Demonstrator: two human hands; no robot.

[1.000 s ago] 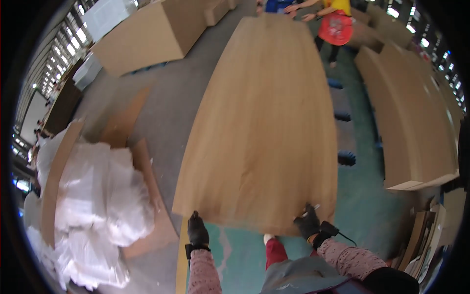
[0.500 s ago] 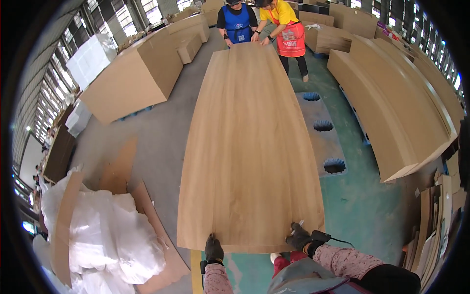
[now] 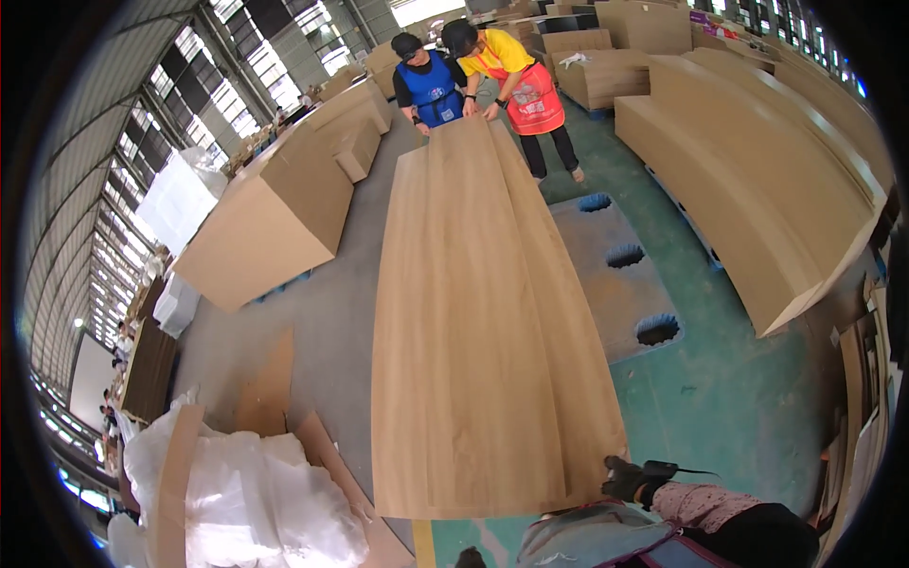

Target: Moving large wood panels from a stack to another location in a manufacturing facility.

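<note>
A long, pale wooden veneer sheet (image 3: 478, 322) lay flat across the middle of the scene, running from the near edge at 6 o'clock out toward 12 o'clock. It rested on a stack of like sheets (image 3: 578, 312) whose edges showed along its 3 o'clock side.

The person's right hand (image 3: 627, 478), in a dark glove, sat at the near right corner of the sheet, at about 5 o'clock, with its grip closed on the sheet's edge. The left hand (image 3: 471, 558) showed only as a dark sliver at the bottom rim, just below the sheet's near edge; whether its grip was together or apart could not be told.

At the far end, near 12 o'clock, two co-workers stood at the sheet: one in a blue apron (image 3: 431, 85) and one in a red apron (image 3: 521, 80), hands on the far edge.

A grey pallet with round holes (image 3: 620, 275) lay on the green floor (image 3: 739, 398) at 3 o'clock of the sheet. Crumpled white plastic wrap (image 3: 246, 497) was heaped at 8 o'clock, and tall stacks of board (image 3: 275, 213) stood at 10 o'clock.
</note>
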